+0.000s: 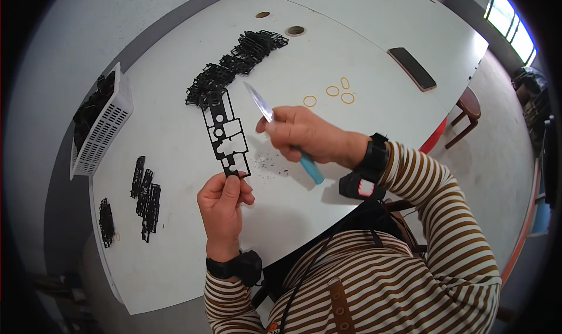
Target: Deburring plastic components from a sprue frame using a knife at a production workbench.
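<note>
My left hand (225, 200) pinches the near end of a flat black plastic frame (219, 144) between thumb and fingers, holding it up over the table. The frame is long and thin, with round and square cut-outs. Just right of it, my right hand (304, 134) is closed around the blue handle of a knife (261, 103). The blade points up and to the left, apart from the frame. Beyond the frame's far end lies a long heap of similar black frames (234, 62). Small dark scraps (275, 165) are scattered on the table below my right hand.
At the left edge stands a white basket (108, 126) with black parts in it. Several stacks of black frames (147, 205) lie nearer on the left. Yellow rubber bands (332, 91) and a phone (412, 69) rest to the right. A stool (468, 109) is beyond the table (345, 41).
</note>
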Action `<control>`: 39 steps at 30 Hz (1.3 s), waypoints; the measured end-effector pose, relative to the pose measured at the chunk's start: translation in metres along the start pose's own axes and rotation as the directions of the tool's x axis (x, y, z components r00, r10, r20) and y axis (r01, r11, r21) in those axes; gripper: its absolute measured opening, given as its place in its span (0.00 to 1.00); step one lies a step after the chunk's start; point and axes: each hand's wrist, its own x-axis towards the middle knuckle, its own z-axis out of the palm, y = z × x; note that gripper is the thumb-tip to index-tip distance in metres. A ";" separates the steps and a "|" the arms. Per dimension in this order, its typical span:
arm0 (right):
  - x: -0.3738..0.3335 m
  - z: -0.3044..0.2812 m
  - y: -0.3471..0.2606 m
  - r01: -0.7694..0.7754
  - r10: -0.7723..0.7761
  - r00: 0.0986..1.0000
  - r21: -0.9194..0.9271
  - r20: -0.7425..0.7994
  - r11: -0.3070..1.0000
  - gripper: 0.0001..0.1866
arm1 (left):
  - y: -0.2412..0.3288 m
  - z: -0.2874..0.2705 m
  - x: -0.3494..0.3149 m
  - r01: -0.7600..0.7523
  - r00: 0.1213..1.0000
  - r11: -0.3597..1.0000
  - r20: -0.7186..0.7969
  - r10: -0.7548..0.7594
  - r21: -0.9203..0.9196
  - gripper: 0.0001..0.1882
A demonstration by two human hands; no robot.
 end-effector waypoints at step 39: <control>-0.014 0.008 0.016 0.324 0.022 0.946 -0.946 0.324 -0.019 0.11 | -0.028 -0.011 0.022 0.213 0.963 0.881 -0.244 -0.115 0.422 0.13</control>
